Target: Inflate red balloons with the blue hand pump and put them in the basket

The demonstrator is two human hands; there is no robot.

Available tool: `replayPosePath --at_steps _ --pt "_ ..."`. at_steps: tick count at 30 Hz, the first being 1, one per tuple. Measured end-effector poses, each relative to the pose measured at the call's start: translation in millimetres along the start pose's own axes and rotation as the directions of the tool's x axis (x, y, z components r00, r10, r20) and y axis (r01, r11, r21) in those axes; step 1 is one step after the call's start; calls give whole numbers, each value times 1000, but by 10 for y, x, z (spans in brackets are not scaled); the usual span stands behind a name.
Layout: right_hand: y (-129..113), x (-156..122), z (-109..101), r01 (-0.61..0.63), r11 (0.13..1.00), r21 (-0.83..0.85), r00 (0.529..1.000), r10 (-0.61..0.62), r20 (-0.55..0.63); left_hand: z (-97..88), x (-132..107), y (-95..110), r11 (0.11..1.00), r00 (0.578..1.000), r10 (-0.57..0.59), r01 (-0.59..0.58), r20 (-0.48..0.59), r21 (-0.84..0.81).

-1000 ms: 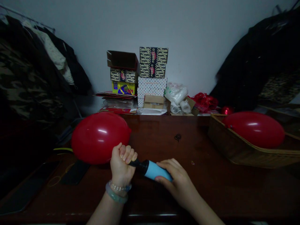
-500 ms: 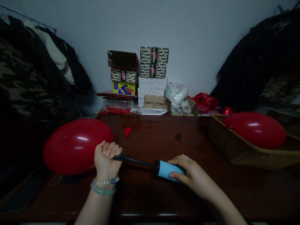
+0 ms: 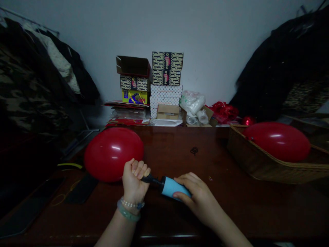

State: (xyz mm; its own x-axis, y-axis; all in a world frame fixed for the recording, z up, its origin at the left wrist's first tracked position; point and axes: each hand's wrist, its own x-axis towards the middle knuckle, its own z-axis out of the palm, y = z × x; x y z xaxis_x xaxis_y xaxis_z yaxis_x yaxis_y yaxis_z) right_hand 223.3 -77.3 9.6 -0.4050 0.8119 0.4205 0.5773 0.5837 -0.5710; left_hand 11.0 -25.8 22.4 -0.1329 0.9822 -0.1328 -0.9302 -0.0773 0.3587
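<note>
A hand balloon pump with a light blue barrel (image 3: 171, 187) and black end slants across the space between my hands. My left hand (image 3: 135, 178) is closed in a fist around its black end, just in front of a large inflated red balloon (image 3: 111, 154). Whether the balloon's neck is inside that fist is hidden. On the right, my right hand (image 3: 195, 192) wraps round the blue barrel, covering its far end. Only a short piece of black rod shows between fist and barrel.
A woven basket (image 3: 259, 168) at the right holds a second red balloon (image 3: 277, 141). Black loops (image 3: 194, 151) lie on the dark wooden table (image 3: 164, 144). Stacked boxes (image 3: 167, 68) stand against the wall. At left are a dark flat object (image 3: 82, 188) and a yellow strip (image 3: 70, 165).
My left hand and the balloon have moved right, towards the barrel, and the black rod has slid in. My right hand has shifted slightly left. The small red piece on the table is now out of sight.
</note>
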Motion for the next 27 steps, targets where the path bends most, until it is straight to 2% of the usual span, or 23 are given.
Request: replayPosePath --at_steps 2,5,11,16,20,27 --pt "3 0 63 31 1000 2 999 -31 -34 15 -17 -24 1000 1000 5 -4 -6 25" --pt "14 13 62 40 999 9 999 -40 -15 37 -26 6 998 1000 29 -28 -12 50" --pt "91 30 -176 -58 998 -1 995 58 85 30 46 299 993 994 106 -107 18 51" --pt "147 23 -344 -101 995 7 989 100 111 10 90 502 987 987 160 -160 12 26" --pt "148 7 -370 -115 993 9 987 113 110 2 84 477 988 988 153 -153 15 10" --pt "109 5 -370 -94 995 -27 993 95 65 -14 62 274 994 994 105 -105 29 -6"
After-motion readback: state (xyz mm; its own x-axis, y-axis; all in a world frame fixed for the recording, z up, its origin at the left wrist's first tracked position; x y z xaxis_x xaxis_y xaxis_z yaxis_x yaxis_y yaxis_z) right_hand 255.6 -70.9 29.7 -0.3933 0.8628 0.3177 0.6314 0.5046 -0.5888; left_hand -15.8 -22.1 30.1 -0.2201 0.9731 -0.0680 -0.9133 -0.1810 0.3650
